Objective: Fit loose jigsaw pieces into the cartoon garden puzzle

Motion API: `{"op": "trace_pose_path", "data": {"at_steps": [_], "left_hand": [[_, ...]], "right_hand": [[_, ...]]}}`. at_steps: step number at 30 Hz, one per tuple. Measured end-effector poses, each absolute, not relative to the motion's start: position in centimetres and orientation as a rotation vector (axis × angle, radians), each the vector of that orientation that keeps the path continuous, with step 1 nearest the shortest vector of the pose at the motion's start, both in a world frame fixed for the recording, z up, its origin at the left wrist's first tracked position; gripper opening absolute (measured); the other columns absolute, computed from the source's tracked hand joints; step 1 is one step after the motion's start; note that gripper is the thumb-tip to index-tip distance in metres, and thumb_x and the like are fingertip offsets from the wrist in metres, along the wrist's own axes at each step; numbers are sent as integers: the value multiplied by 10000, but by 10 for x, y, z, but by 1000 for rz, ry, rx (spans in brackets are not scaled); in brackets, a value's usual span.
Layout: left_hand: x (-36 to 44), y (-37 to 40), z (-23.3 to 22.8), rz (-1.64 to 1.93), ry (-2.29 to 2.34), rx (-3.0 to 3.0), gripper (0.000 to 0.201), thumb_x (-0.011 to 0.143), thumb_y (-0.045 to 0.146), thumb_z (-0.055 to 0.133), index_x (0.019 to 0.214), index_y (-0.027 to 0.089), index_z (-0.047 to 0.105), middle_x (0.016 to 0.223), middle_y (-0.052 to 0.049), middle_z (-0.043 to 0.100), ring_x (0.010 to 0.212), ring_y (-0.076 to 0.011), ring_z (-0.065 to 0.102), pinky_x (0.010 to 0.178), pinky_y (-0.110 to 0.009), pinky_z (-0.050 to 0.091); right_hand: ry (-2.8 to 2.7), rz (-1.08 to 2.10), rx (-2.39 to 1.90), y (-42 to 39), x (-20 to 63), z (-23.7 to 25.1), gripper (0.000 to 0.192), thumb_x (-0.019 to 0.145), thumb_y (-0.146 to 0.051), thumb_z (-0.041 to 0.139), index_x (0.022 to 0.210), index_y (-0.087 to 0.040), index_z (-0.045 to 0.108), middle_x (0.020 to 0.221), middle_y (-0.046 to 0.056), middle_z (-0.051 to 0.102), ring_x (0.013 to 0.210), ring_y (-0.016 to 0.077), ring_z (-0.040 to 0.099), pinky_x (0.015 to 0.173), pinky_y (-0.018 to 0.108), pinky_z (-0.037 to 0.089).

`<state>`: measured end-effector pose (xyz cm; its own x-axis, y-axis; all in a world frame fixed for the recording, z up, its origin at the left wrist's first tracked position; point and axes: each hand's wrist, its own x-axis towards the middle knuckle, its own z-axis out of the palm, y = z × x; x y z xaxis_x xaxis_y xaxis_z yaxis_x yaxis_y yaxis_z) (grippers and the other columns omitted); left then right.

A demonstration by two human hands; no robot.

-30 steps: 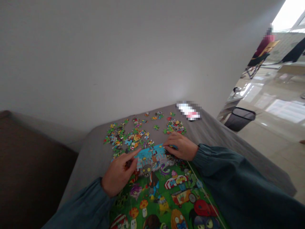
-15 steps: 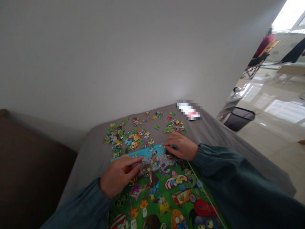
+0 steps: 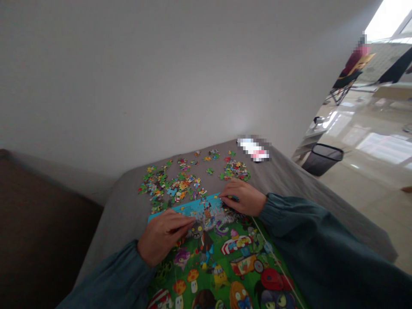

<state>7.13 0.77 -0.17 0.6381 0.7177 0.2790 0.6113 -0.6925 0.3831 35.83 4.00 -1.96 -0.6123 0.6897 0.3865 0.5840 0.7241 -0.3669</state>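
The puzzle [image 3: 206, 246] lies lengthwise on the cloth-covered surface, running from its middle toward the near edge. The right hand [image 3: 243, 198] bears on its blue top strip; thumb and forefinger look nearly together. The left hand [image 3: 165, 236] rests over its left side, thumb just under the forefinger. Blur and shadow hide whether either set of fingers grips a piece. Pressing unevenly on soft cloth could spring joined pieces apart, and a dragging palm could skew that top strip. The right sleeve [image 3: 296, 223], loose along the puzzle's right side, could catch a tab. The left heap [image 3: 182, 186], toward the surface's far left corner, sits so close to the strip that a nudge forward could scatter it or wedge pieces under the rim.
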Motion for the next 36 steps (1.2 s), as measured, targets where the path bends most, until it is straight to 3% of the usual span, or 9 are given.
{"op": "trace_pose_path", "data": {"at_steps": [5,16,20,24,30,36], "left_hand": [[71,11,-8,515,1048,2645,226,912,338,529,960,282,743,925,0,742,824,-161,654,729,-289,523],[71,10,-5,417,1164,2679,224,909,349,534,983,245,718,858,-19,687,812,-173,593,735,-299,473],[73,11,-6,412,1387,2657,341,879,455,553,1075,205,676,783,-25,644,778,-197,563,727,-341,465],[76,12,-11,349,1428,2664,433,819,530,602,1100,207,667,871,-38,636,858,-222,546,775,-371,463],[78,11,-13,376,1361,2710,287,858,458,587,1039,263,693,923,-30,622,900,-214,530,802,-368,462],[77,10,-12,365,1251,2797,294,870,399,591,1112,252,668,986,-35,638,919,-208,534,821,-366,472]], "right_hand": [[-2457,326,-889,38,358,-19,213,880,-220,537,1024,-170,686,899,74,661,879,187,549,845,350,434],[-2575,406,-819,30,353,-17,303,851,-278,584,1139,-223,658,1084,80,623,1007,217,483,906,391,393],[-2630,386,-770,28,351,-18,357,869,-317,558,1221,-289,613,1170,75,574,1033,232,447,901,413,382],[-2687,349,-741,27,349,-19,381,893,-364,524,1268,-321,574,1213,73,546,1066,244,415,911,430,366],[-2716,342,-757,25,348,-19,416,894,-394,520,1298,-298,549,1249,72,534,1079,251,405,923,441,360],[-2750,358,-772,22,346,-15,445,888,-413,523,1310,-272,538,1258,76,535,1082,254,410,928,446,359]]}}
